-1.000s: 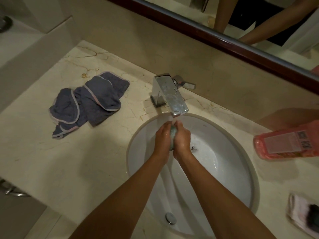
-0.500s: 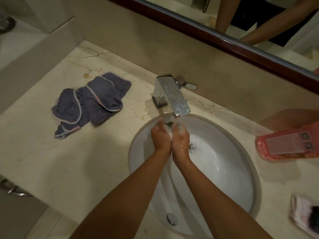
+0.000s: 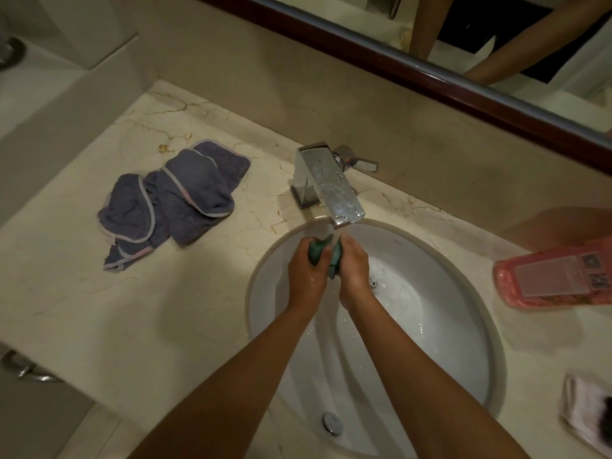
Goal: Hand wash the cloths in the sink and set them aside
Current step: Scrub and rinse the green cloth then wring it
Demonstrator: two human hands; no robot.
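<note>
right now one small green cloth sits bunched between the left hand and right hand, both curled round it under the tap, over the sink. this looks like rinsing; next, i'd guess, wringing and setting it aside. one heap of grey cloths lies on the counter, count unclear; one pink bottle.
</note>
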